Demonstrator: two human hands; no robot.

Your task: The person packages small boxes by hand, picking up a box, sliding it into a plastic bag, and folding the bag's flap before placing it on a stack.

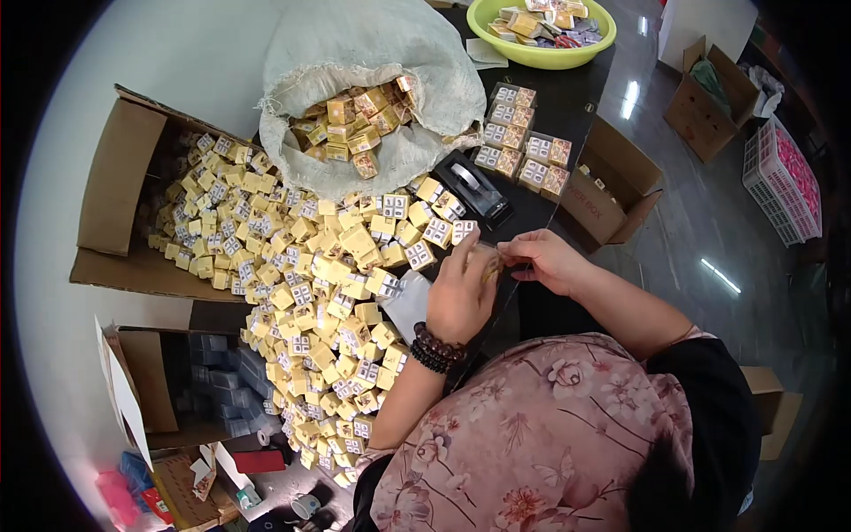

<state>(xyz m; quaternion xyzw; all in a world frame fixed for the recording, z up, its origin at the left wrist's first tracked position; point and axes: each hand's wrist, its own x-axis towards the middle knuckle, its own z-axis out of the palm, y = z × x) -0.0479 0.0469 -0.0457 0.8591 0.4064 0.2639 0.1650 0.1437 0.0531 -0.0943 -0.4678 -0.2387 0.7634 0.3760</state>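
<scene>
My left hand [462,288], with dark beads at its wrist, is wrapped round a small yellowish box [489,269] that is mostly hidden by the fingers. Just to its right, my right hand [542,259] has thumb and fingertips pinched at the box's edge; whether they grip the box or its wrapping is too small to tell. Beside the hands lies a heap of small yellow boxes [324,262] on the dark table. A black tape dispenser [475,188] lies above the hands. Beyond it stand wrapped blocks of boxes [545,151]. A white sheet [409,304] lies under my left hand.
An open sack [372,44] holds more boxes at the top. A yellow-green basin [541,55] stands behind. Cardboard cartons [120,191] line the left side, one with dark packs. On the floor at right are an open carton [596,208] and a white crate [769,191].
</scene>
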